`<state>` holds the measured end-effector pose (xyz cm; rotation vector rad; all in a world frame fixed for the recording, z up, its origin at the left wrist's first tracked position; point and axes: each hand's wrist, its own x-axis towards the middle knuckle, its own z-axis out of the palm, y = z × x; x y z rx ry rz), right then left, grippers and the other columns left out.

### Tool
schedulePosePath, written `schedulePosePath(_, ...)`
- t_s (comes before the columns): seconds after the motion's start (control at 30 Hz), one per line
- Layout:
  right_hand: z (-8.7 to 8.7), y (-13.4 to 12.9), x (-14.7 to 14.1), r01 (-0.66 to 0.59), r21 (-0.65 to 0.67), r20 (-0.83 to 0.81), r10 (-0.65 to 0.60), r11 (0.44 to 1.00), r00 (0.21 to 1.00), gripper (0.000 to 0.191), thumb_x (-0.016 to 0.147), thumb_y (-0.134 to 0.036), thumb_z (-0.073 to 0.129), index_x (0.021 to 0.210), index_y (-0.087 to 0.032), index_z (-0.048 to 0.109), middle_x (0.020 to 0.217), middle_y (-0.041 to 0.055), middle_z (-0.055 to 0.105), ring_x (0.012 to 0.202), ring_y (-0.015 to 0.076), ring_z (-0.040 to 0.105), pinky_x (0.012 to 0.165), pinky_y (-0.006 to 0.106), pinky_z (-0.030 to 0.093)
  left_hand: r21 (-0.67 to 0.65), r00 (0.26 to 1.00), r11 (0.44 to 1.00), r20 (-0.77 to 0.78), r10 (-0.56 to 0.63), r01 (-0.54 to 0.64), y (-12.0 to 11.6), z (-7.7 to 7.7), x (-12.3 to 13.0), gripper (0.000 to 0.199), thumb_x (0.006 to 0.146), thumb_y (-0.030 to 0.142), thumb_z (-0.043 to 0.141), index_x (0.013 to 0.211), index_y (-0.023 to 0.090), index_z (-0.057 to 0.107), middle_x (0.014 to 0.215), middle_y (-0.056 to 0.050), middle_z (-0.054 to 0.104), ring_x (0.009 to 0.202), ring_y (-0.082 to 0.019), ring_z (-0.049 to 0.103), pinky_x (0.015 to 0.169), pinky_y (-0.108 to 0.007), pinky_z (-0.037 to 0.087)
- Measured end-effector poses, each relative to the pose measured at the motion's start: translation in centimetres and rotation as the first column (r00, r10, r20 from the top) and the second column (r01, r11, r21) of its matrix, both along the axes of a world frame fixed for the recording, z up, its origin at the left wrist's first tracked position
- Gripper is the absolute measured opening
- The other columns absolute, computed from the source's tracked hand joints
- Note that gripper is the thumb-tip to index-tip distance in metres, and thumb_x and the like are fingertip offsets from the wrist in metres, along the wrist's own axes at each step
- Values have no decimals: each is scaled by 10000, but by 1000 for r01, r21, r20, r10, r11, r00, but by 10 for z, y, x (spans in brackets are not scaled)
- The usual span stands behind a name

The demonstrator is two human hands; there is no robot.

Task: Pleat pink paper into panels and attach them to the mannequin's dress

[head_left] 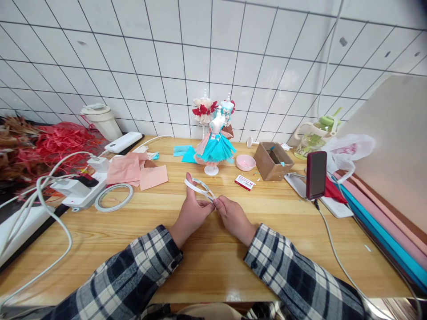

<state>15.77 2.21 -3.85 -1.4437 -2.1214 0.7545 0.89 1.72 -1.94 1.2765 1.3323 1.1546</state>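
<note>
A narrow roll of white tape [196, 188] is held above the middle of the table. My left hand [192, 213] holds it, with the thumb pointing up through the ring. My right hand [231, 215] is closed in a pinch at the roll's right side, where a strip of tape seems to come off; its fingertips almost meet those of the left hand. Just beyond stands a small white dress form [217, 122] wearing a turquoise and pink paper skirt [216, 149]. A second, larger tape roll [114, 208] lies flat on the left.
Pink paper pieces [153, 178] and a power strip [83, 195] with cables lie left. Behind are two more dressed forms [203, 109]. Right of centre are a pink bowl [246, 168], a small red-and-white box [244, 182], a cardboard box [270, 171] and an upright phone [316, 175].
</note>
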Motion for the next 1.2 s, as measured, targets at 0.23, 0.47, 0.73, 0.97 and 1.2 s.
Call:
schedulePosePath(0.23, 5, 1, 3, -12, -15, 48, 13, 1000, 999, 379, 1003, -412, 246, 818, -214, 512, 758, 32, 629, 700, 164, 576, 643, 253, 363, -26, 999, 1000, 29, -13, 14, 1, 0, 0, 1255, 676, 158, 740, 1442, 376, -230, 1442, -158, 383, 713, -98, 669, 697, -274, 542)
schedulePosePath(0.47, 22, 8, 22, 6, -28, 156, -1, 1000, 988, 394, 991, -480, 248, 1007, -231, 554, 922, 51, 690, 839, 189, 633, 666, 257, 361, -77, 998, 995, 35, -56, 58, 1, -8, -1, 1239, 679, 139, 723, 1453, 334, -225, 1268, -112, 554, 684, -95, 658, 658, -248, 522)
schedulePosePath(0.73, 31, 14, 30, 230, -61, 306, -201, 971, 931, 464, 978, -535, 193, 993, -219, 533, 905, 79, 699, 843, 207, 649, 660, 271, 377, -33, 1000, 999, 20, -19, 20, 2, 0, -2, 1240, 670, 124, 728, 1442, 424, -195, 1552, -174, 159, 682, -67, 649, 722, -302, 550)
schedulePosePath(0.97, 37, 23, 47, 389, 123, 249, -408, 913, 879, 339, 915, -399, 476, 1172, -202, 579, 954, 102, 692, 834, 229, 642, 707, 307, 428, -33, 999, 999, 41, -4, 5, 2, -2, -2, 1282, 642, 123, 756, 1432, 429, -206, 1558, -159, 170, 675, -50, 634, 690, -258, 552)
schedulePosePath(1.2, 21, 4, 9, 39, 81, -217, -20, 996, 976, 253, 800, -360, 648, 996, -218, 723, 936, 54, 655, 851, 174, 610, 760, 274, 468, -31, 991, 997, 115, -72, 76, -1, -3, 3, 1296, 632, 127, 768, 1429, 438, -205, 1575, -162, 131, 647, -45, 626, 597, -216, 533)
